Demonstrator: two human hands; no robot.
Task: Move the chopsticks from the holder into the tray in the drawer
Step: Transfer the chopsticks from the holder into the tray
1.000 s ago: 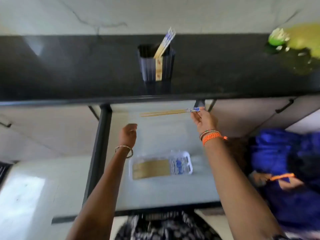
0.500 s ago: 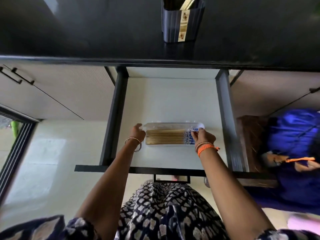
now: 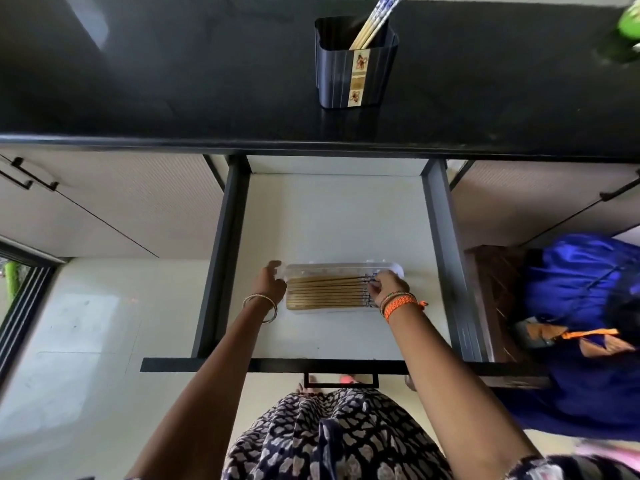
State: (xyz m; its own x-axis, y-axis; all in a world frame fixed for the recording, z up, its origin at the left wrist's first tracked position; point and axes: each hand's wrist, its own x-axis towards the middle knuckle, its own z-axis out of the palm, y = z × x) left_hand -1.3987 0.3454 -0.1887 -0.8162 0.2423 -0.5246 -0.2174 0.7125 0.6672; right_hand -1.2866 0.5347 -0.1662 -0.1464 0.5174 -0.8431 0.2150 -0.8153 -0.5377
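So the big black table (image 3: 173, 81) runs across the top of my view, and under it the drawer (image 3: 339, 209) is pulled wide open. I can see its pale floor and dark side rails.

On the table stands the dark holder (image 3: 356, 74). A few chopsticks (image 3: 372, 22) stick up out of it, leaning to the right. I think there are two or three, but their tops run out of view, so I cannot count them for sure.

Down in the drawer sits the clear tray (image 3: 343, 268). It is nearly full now. A neat row of chopsticks in the tray (image 3: 325, 294) lies flat, side by side, with the blue ends to the right.

My left hand (image 3: 268, 284) rests against the left end of the tray, fingers curled, holding it steady. My right hand (image 3: 386, 287) is at the right end, fingers pinching the blue tips of the top pair, which lies a bit crooked over the others.

I think most of the job is done. What is left is to let this pair settle, then fetch the last few from the holder.
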